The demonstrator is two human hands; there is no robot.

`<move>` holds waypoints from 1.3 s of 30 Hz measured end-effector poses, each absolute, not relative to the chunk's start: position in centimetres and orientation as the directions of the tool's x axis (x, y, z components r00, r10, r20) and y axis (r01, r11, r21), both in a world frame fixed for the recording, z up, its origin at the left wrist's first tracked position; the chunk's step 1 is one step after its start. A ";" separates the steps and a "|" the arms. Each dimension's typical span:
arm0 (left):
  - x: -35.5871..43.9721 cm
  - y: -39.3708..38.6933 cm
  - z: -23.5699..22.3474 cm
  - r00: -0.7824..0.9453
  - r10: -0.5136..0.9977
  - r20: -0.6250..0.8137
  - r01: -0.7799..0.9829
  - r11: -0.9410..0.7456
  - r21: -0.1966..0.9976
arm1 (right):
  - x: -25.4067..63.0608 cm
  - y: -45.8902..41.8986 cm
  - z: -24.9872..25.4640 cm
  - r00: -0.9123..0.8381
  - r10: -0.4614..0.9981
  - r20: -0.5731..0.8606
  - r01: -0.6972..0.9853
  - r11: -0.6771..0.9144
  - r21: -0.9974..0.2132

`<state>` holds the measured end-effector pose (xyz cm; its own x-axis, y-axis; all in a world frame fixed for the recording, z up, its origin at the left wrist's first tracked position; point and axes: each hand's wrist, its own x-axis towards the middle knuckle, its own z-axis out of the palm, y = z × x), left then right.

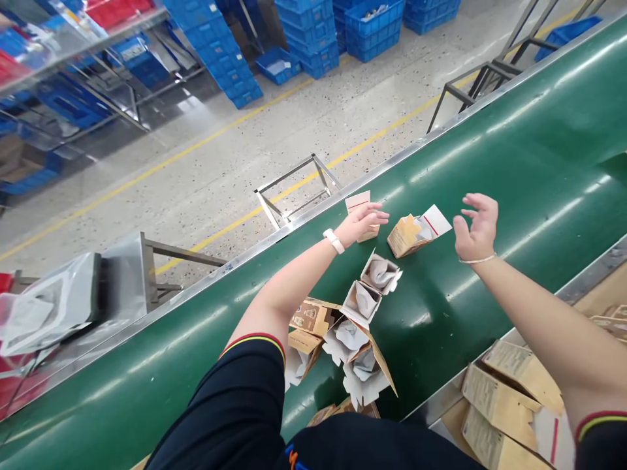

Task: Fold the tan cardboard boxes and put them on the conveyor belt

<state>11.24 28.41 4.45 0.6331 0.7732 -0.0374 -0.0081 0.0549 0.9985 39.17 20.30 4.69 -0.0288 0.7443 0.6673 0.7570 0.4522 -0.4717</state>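
The left hand (362, 223) lies half open on a small paper box (368, 234), the right hand (477, 226) is open and holds nothing, and light, bendy paper boxes (405, 236) sit on the green belt (509, 150), best held by their stiff sides.

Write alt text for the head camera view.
Two bare hands work above a green conveyor belt: the left hand, with a white watch, lies over a small cardboard carton, and the open right hand hovers beside a second carton. Opened cartons with white paper inserts lie nearby on the belt.
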 end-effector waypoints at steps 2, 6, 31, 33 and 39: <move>10.8 29.3 4.4 0.622 0.781 -0.061 0.072 0.021 0.997 | 40.5 18.4 2.6 -0.061 0.754 0.655 0.771 0.452 -0.448; 13.2 30.6 3.7 0.731 0.680 -0.056 0.258 -0.200 0.945 | 38.0 16.8 -1.6 -0.074 0.805 0.588 0.854 0.356 -0.380; 25.0 31.1 -1.2 0.601 0.760 0.247 0.316 -0.510 0.800 | 38.1 25.5 -4.7 0.685 0.686 0.245 0.284 0.059 -0.957; 25.9 31.0 -1.6 0.399 0.898 0.187 0.198 -0.283 0.938 | 38.1 26.4 -4.9 0.749 0.657 0.084 0.157 -0.052 -0.986; 29.5 32.5 -0.4 0.379 0.883 -0.278 0.223 0.204 0.953 | 39.4 29.0 -5.1 0.636 0.767 -0.080 0.079 -0.169 -0.982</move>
<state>29.51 32.48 -0.39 0.3795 0.8825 -0.2778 0.2233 0.2041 0.9532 39.43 28.97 -5.12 0.6361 0.7674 -0.0803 0.0794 -0.1687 -0.9825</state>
